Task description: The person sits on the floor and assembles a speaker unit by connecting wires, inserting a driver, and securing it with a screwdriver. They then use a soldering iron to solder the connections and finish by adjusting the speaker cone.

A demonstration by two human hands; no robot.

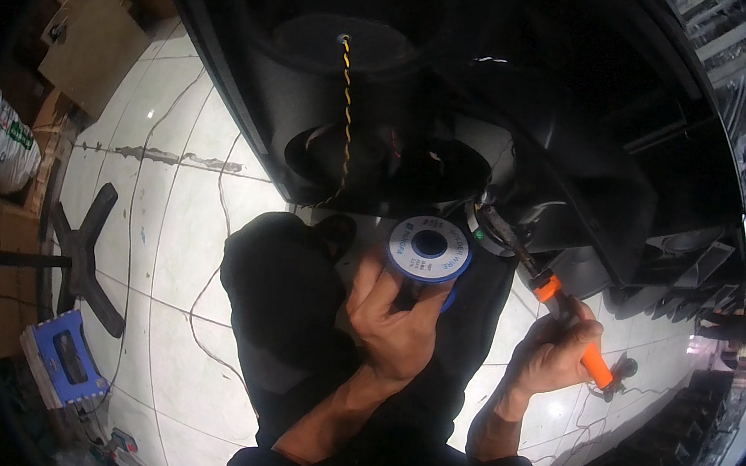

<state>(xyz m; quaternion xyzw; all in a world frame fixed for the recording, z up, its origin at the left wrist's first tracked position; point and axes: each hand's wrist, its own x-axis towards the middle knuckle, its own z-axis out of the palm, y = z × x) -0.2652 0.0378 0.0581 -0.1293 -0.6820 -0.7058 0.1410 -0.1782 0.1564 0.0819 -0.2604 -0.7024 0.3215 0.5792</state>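
My left hand (400, 325) is wrapped round a spool of solder wire (404, 250) with a white face and blue rim, held above my lap. In my right hand (559, 350) is a soldering iron (595, 366) with an orange handle. Its metal shaft slants up and left to a round, metallic speaker part (499, 232) at the edge of the black speaker cabinet (262, 79). Whether the tip touches that part, I cannot tell. A twisted yellow-and-black wire (347, 96) comes out of a hole in the cabinet and hangs down across an opening.
Loose cables run over the white tiled floor (183, 251) at the left. A black stand base (88, 250) and a blue box (67, 354) are there too. Cardboard boxes (95, 44) line the far left. Rows of black cabinets (648, 457) fill the right side.
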